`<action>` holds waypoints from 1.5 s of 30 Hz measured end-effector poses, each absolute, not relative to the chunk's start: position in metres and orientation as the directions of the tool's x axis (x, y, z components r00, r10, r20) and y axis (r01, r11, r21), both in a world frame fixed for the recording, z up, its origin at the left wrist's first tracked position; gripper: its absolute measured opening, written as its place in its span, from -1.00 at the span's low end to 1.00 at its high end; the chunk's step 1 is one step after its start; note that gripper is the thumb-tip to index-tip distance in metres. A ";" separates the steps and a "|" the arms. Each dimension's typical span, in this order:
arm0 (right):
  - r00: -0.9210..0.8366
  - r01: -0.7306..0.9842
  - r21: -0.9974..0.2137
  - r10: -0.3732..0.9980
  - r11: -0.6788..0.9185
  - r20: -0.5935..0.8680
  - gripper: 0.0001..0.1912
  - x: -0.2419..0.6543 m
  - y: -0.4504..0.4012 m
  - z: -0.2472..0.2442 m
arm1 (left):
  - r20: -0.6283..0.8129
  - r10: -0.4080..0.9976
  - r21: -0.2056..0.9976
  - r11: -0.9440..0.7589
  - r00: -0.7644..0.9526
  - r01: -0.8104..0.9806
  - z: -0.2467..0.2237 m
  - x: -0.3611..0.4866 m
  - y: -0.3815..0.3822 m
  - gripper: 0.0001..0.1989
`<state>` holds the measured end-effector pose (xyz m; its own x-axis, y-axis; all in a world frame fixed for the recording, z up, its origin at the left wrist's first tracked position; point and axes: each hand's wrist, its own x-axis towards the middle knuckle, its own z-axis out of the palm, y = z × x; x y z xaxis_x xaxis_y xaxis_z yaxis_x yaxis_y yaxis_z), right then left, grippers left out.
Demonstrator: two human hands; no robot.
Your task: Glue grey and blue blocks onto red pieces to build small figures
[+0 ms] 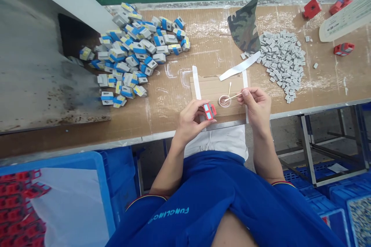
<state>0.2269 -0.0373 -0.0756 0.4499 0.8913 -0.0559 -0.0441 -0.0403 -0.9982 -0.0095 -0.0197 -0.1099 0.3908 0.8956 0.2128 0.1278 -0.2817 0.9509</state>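
Between the thumb and fingers of my left hand [189, 120] is a small red toy vehicle body [209, 111] with light-blue windows and a grey part on its right side. My right hand [256, 106] pinches the end of a thin cotton swab [234, 96]. The swab's tip dips into a small round clear dish [224, 101] on a taped piece of cardboard [209, 85]. A second cotton swab [230, 88] leans on the dish's far rim. What the dish contains is too small to make out.
White-blue-yellow toy parts [136, 46] lie heaped at left beside a metal chute [58, 85]. Small grey pieces [285, 60] form a pile at right, near a camouflage scrap [246, 27]. A translucent bottle [344, 19] and red parts [312, 8] lie farther right. A blue crate [100, 177] stands below left.
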 end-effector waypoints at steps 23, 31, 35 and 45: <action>0.117 0.525 -0.801 0.907 0.289 0.404 -0.87 0.197 -0.059 -0.042 | 0.226 0.901 0.951 -0.286 0.370 0.117 -0.109 -0.004 -0.022 -0.43; 0.079 0.562 -0.770 0.907 0.302 0.414 -0.89 0.196 -0.057 -0.044 | 0.224 0.902 0.948 -0.290 0.369 0.134 -0.110 -0.003 -0.022 -0.44; 0.043 0.597 -0.734 0.901 0.323 0.431 -0.90 0.196 -0.055 -0.042 | 0.245 0.894 0.943 -0.310 0.376 0.124 -0.111 -0.003 -0.021 -0.44; -0.057 0.636 -0.682 0.903 0.362 0.426 -0.89 0.198 -0.057 -0.030 | 0.277 0.875 0.931 -0.347 0.397 0.115 -0.110 -0.004 -0.021 -0.46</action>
